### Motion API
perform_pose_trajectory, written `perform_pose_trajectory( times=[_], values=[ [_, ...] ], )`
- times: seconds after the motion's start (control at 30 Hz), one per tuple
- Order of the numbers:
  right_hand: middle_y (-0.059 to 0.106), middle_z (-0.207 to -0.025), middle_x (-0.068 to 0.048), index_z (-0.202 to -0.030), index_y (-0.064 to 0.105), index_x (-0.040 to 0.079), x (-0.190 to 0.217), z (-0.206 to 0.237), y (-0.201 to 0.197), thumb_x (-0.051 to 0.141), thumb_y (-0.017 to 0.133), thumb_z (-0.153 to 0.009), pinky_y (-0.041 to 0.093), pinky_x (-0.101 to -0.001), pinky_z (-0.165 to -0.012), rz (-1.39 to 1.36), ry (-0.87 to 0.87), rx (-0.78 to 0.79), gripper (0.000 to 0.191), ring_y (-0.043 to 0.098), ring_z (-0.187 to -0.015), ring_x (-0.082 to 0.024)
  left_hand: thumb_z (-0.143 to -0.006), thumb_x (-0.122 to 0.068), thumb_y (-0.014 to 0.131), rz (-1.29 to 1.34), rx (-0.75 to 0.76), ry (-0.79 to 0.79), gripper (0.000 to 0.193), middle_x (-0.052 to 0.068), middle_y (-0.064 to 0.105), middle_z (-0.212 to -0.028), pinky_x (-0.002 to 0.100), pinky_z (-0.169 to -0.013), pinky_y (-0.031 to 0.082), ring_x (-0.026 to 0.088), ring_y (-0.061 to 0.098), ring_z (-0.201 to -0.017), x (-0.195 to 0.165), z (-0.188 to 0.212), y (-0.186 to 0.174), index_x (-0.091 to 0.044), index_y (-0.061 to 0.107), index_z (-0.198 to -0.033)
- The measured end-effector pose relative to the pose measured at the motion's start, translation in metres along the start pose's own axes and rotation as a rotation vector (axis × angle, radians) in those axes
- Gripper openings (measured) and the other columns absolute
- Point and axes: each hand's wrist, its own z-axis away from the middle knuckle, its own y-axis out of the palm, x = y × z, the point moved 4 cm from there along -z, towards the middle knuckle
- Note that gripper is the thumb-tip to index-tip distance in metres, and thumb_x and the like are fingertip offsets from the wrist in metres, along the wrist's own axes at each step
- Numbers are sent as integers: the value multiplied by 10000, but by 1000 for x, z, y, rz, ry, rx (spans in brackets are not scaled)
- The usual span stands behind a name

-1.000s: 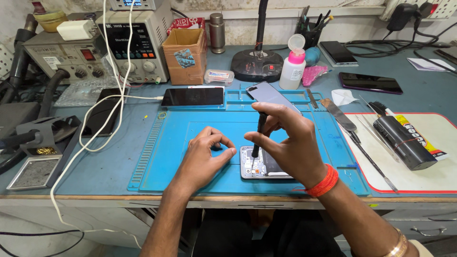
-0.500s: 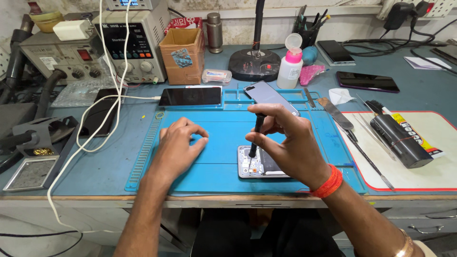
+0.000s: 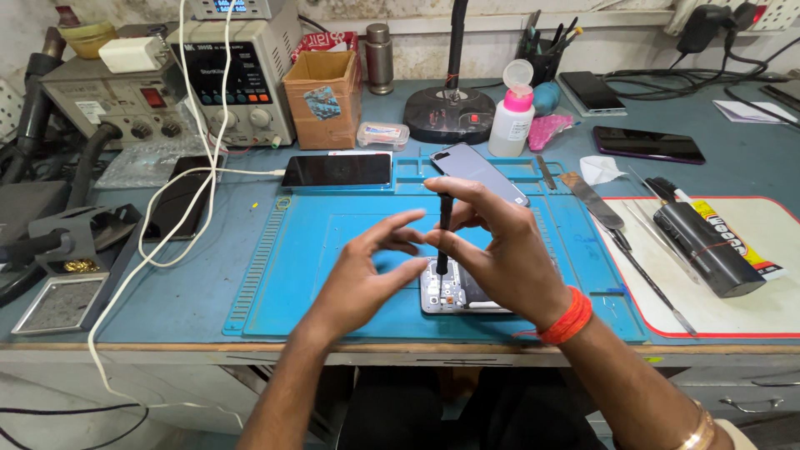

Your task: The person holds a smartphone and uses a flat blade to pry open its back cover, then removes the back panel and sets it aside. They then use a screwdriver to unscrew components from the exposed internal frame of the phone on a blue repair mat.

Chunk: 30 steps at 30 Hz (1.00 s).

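- A slim black screwdriver (image 3: 444,233) is pinched upright by the right hand (image 3: 500,250), tip on an opened phone (image 3: 450,293).
- The left hand (image 3: 367,271) hovers beside it, fingers spread, holding nothing.
- The phone looks light, stiff, fragile; its edges seem safest for holding.

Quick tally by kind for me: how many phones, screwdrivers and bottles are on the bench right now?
Phones: 5, namely the opened phone, one face-down, three dark-screened
Screwdrivers: 1, the screwdriver in the right hand
Bottles: 1, pink-capped bottle
Total: 7
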Motion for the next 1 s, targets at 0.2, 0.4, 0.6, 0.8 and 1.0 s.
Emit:
perform_pose_trajectory(
  times=[0.2, 0.4, 0.6, 0.8, 1.0],
  values=[
    [760, -1054, -40, -1485, 495, 114, 0, -1, -4, 14, 684, -940, 609, -302, -875, -84, 25, 170, 586, 763, -1053, -133, -859, -7, 752, 584, 86, -9, 717, 105, 737, -1202, 333, -929, 607, 162, 710, -1037, -6, -12, 28, -52, 423, -1495],
    [732, -960, -76, -1368, 607, 123, 5, 0, -1, 58, 834, -858, 587, -320, -835, 87, -60, -12, 562, 728, -938, -167, -765, -3, 851, 99, -102, 19, 762, 81, 623, -847, 334, -787, 600, 172, 638, -819, -11, -18, 34, -77, 513, -1444],
    [762, -1027, -59, -1402, 583, 121, 5, -4, -9, 32, 779, -862, 628, -315, -834, 20, -4, 43, 581, 776, -978, -149, -808, -31, 823, 327, 30, 99, 823, 21, 713, -1027, 310, -935, 562, 115, 693, -993, -19, -11, 27, -96, 399, -1509],
    [748, -1081, -42, -1400, 551, 111, 6, -5, -6, 10, 757, -871, 622, -335, -923, -40, -10, 82, 577, 762, -1033, -159, -734, -7, 842, 338, -22, -55, 792, 62, 721, -1031, 356, -851, 608, 128, 673, -835, -14, -14, 25, -86, 494, -1441],
    [774, -990, -50, -1400, 591, 123, 4, -3, -8, 6, 770, -884, 639, -337, -932, -18, -33, 51, 558, 781, -959, -165, -737, -12, 876, 218, 19, 43, 871, 94, 744, -1011, 328, -921, 555, 100, 694, -974, -18, -12, 23, -98, 412, -1470]
  ],
)
